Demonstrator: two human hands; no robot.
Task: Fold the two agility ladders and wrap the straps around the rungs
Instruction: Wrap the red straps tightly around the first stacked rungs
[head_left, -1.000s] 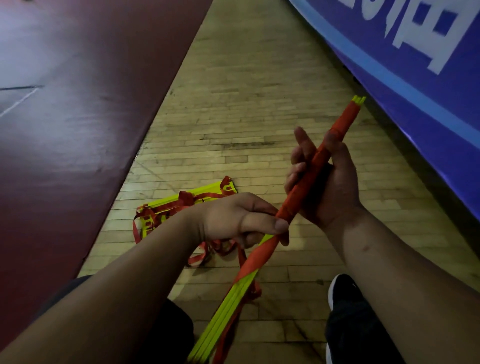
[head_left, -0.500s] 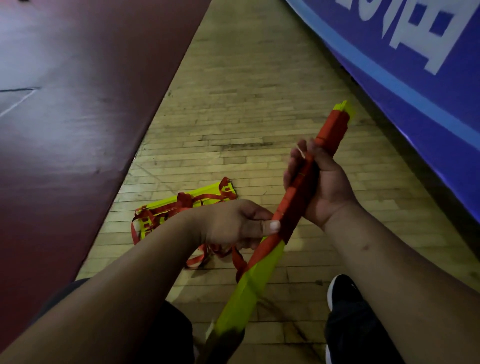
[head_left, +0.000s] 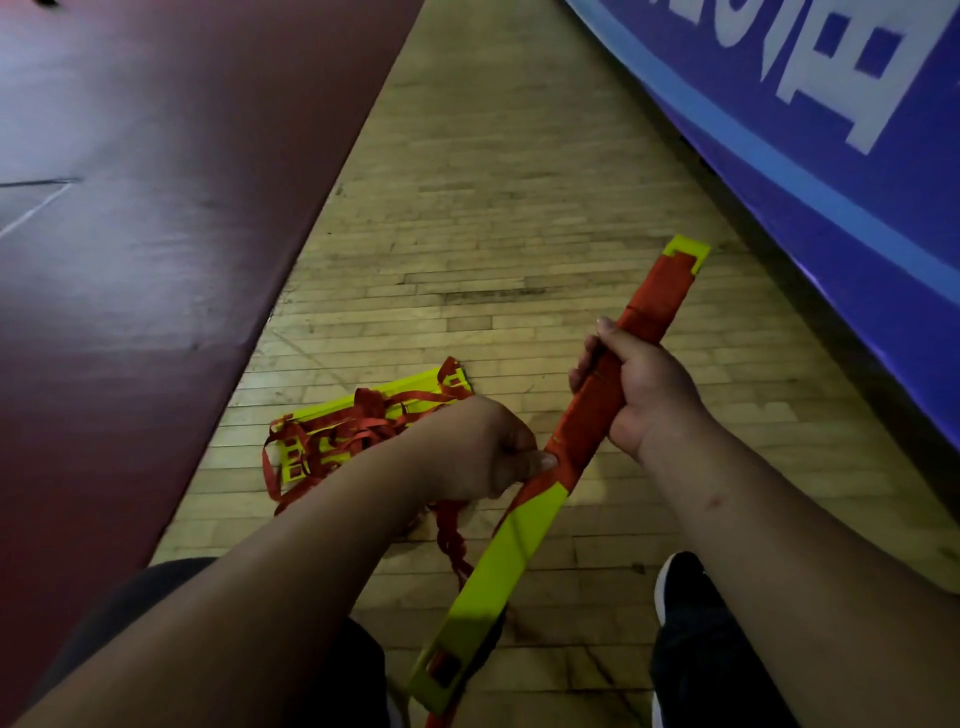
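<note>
Nearest, your left hand (head_left: 475, 447) pinched the red strap (head_left: 535, 480) against the stacked yellow rungs (head_left: 511, 551), thumb pressed flat. Toward one o'clock, your right hand (head_left: 636, 395) was fisted around the strap-wound part of that bundle. Beyond, at eleven o'clock, the second ladder (head_left: 363, 421) lay tangled on the wooden floor (head_left: 509, 208).
</note>
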